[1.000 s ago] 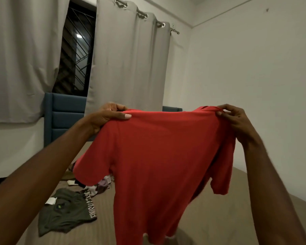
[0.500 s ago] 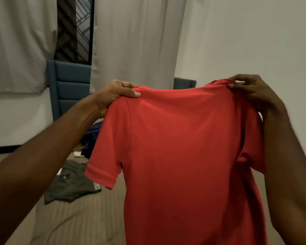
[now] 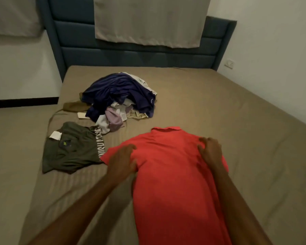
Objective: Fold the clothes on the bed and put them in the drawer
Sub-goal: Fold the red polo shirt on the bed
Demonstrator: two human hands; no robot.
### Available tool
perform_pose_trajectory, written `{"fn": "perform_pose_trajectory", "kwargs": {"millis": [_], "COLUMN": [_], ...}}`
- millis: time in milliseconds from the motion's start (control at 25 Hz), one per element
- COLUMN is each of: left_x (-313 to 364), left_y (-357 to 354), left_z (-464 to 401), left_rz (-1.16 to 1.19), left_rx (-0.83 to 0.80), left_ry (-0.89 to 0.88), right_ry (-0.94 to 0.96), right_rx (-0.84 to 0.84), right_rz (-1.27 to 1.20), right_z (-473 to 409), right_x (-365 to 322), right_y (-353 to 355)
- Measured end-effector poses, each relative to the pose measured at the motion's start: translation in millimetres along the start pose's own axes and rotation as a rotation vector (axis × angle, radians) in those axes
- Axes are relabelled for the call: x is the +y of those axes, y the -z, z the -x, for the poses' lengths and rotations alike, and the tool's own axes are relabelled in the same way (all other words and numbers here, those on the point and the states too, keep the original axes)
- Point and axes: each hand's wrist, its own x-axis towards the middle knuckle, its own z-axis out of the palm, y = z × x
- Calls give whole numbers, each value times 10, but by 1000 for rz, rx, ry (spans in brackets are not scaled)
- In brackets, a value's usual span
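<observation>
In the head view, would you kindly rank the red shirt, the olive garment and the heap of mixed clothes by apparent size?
1. red shirt, though it lies nearest the camera.
2. and 3. heap of mixed clothes and olive garment look alike; unranked.

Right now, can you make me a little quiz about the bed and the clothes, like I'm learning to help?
1. True or false: the red shirt lies spread on the bed.
2. Which lies closest to the left hand? A) the dark olive garment B) the navy pile C) the wall socket
3. Fill in: the right hand rests near the shirt's ____ end.

Key
1. True. It lies flat on the sheet, collar towards the headboard.
2. A. It lies just beside the shirt's sleeve.
3. Collar, by the shoulder. Whether its fingers pinch the cloth cannot be told.
</observation>
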Motion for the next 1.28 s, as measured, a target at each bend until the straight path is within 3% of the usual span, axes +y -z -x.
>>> {"fn": "perform_pose_trajectory", "kwargs": {"millis": [80, 160, 320, 440, 520, 600, 760, 960, 1080, 1200, 1280], "left_x": [86, 275, 762, 1054, 1064, 1018, 991, 1029, 1084, 1012, 930], "left_y": [-373, -596, -699, -718, -775, -791, -770, -695, -648, -600, -598], "left_z": [530, 995, 1611, 1956, 2181, 2369, 2549, 2663, 2729, 2887, 2978], "left_rz": [17, -47, 8, 103, 238, 419, 942, 993, 1077, 1003, 763], "left_rx": [-52, -67, -74, -61, -14, 4, -202, -201, -201, -289, -421], "left_ry": [29, 176, 468, 565, 617, 643, 711, 694, 683, 712, 693], "right_ry": [0, -11, -34, -215, -405, -521, -545, -601, -710, -716, -691], "right_rx": [-60, -114, -61, 57, 93, 22, -116, -225, -44, 79, 55], "right_rz": [-9, 38, 73, 41, 65, 60, -208, -525, -748, -701, -535], "right_z": [621, 1216, 2056, 2370, 2522, 2613, 2639, 2865, 2975, 3170, 3340], "right_x": [277, 530, 842, 990, 1123, 1246, 1388, 1568, 1715, 1943, 2046], "right_y": [-302, -470, -490, -335, -192, -62, 138, 233, 467, 577, 489]}}
